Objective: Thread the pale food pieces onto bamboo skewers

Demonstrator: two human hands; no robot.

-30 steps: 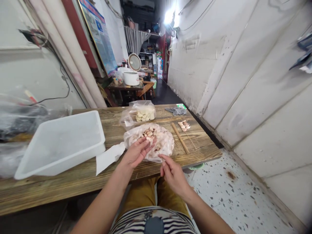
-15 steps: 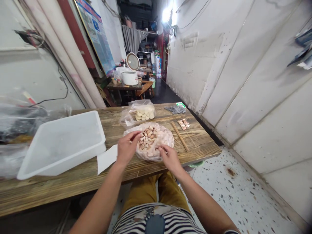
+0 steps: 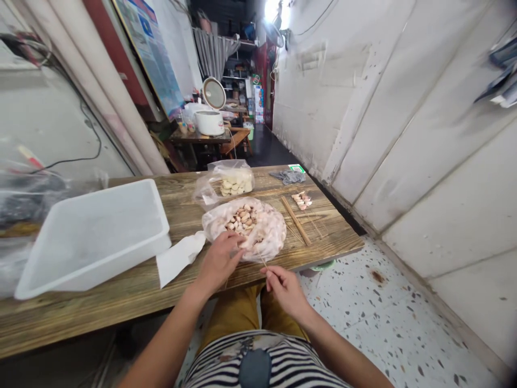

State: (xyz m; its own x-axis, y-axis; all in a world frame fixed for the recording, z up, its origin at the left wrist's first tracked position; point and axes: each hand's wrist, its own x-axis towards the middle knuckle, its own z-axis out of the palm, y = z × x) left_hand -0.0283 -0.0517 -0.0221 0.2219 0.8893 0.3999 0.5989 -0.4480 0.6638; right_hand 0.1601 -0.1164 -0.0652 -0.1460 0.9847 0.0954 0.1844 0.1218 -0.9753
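Note:
A clear plastic bag [image 3: 274, 229] full of garlic cloves [image 3: 243, 216] lies open near the table's front edge. Over its near left side is my left hand [image 3: 220, 261], thumb and fingers drawn together; what they hold, if anything, is hidden. My right hand [image 3: 285, 288] pinches a thin wooden skewer [image 3: 262, 259] just in front of the bag. The skewer points up and to the left, toward my left hand. Right of the bag lie a bundle of skewers [image 3: 296, 220] and a small row of garlic cloves [image 3: 302, 201] on thin sticks.
A white plastic tray [image 3: 97, 231] stands at left beside a white paper [image 3: 177, 258]. Behind the garlic sit a bag of pale slices [image 3: 236, 183] and a crumpled grey plastic piece [image 3: 288, 177]. A rice cooker [image 3: 210, 123] is farther back.
Both hands have come down toward me. My left hand has moved from the bag's upper left to its near side. My right hand has left the bag's rim, and the skewer in it now shows.

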